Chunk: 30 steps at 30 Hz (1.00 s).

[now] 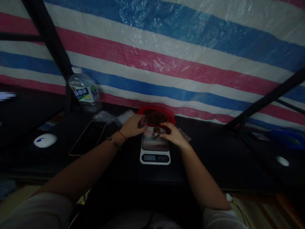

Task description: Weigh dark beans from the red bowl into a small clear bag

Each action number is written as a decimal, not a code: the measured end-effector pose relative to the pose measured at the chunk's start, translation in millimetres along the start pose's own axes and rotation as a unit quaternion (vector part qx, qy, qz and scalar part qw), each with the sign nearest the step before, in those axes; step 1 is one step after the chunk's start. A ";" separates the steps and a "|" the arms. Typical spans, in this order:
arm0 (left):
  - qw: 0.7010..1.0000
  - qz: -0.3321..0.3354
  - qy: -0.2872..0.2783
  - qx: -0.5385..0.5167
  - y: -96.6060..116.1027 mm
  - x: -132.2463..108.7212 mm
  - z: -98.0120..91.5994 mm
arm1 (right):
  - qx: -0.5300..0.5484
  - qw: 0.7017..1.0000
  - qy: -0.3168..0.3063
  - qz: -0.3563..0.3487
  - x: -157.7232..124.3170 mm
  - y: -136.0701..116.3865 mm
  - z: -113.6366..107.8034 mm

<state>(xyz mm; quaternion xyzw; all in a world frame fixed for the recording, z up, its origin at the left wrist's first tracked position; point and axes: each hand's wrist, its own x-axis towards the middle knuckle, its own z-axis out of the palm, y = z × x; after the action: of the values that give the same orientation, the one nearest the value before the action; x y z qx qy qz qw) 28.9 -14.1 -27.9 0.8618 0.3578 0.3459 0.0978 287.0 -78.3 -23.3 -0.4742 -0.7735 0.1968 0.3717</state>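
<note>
Backdrop: striped plastic sheet [166, 60] in blue, white and pink hangs behind a dark table [209, 152], with black bars crossing it at both sides.
Light: dim, so small details on the table are hard to make out.
Scale: small white kitchen scale [155, 148] sits at the middle of the table, its display facing the person; the digits are too blurred to read.
Red tray: shallow red tray [156, 116] stands just behind the scale, holding dark brownish material.
Small cup: little metallic cup [156, 131] stands on the far end of the scale's plate, between the two hands.
Left hand: left hand [133, 126] rests at the near left edge of the red tray, fingers curled around a small clear bag [143, 121]; a red string and a beaded band circle the wrist.
Right hand: right hand [173, 134] lies at the right of the cup, fingertips bent in and touching it; whether it truly grips the cup I cannot tell.
Phone: dark phone [88, 137] lies flat to the left of the scale, well apart from it.
Bottle: clear water bottle [84, 90] with a white cap stands upright behind the phone.
White puck: round white object [45, 140] lies farther left.
Packets: clear packets [111, 117] lie between the bottle and the tray.
</note>
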 end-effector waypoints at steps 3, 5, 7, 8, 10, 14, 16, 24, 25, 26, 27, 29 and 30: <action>1.000 -0.010 -0.021 -0.012 0.4 -0.6 -0.2 | -0.051 0.998 -0.024 -0.016 0.7 -2.5 9.0; 0.999 -0.009 -0.038 -0.025 2.3 -1.0 -0.9 | -0.066 0.997 -0.022 -0.018 2.7 -3.4 12.9; 0.998 -0.007 -0.051 -0.035 4.1 -1.1 -1.2 | -0.068 0.997 -0.018 -0.018 4.0 -2.9 15.9; 0.998 -0.006 -0.056 -0.036 4.6 -1.1 -1.1 | -0.066 0.997 -0.018 -0.019 4.2 -2.3 17.1; 0.997 -0.004 -0.065 -0.033 4.7 -0.9 -0.6 | -0.062 0.998 -0.018 -0.019 4.0 -1.4 19.0; 0.997 -0.003 -0.080 -0.023 4.7 -0.4 -0.5 | -0.042 0.999 0.012 0.012 3.0 -1.7 20.4; 0.996 0.004 -0.088 -0.023 6.5 -0.5 -1.7 | 0.000 0.999 0.028 0.026 2.9 -3.2 20.4; 0.996 0.049 -0.056 -0.039 18.6 -3.0 -2.3 | 0.202 0.977 0.063 0.031 7.3 -19.8 27.2; 0.997 0.050 -0.050 -0.044 19.9 -3.3 -1.8 | 0.198 0.977 0.073 0.035 8.1 -22.5 28.1; 0.997 0.049 -0.045 -0.050 21.3 -3.5 -1.3 | 0.187 0.978 0.080 0.038 8.8 -25.1 28.6; 0.996 0.047 -0.042 -0.056 22.7 -3.7 -1.0 | 0.172 0.981 0.081 0.037 9.4 -27.5 28.5; 0.996 0.041 -0.042 -0.070 25.2 -4.1 -0.8 | 0.137 0.987 0.076 0.023 10.6 -31.6 27.2; 0.995 0.039 -0.043 -0.077 26.3 -4.3 -0.8 | 0.117 0.990 0.073 0.011 11.1 -33.3 26.1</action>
<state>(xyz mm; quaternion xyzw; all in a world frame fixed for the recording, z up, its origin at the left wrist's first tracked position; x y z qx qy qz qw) 40.7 -36.2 -18.7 0.8790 0.2918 0.3386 0.1662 244.5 -83.0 -13.9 -0.4488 -0.7108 0.2548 0.4780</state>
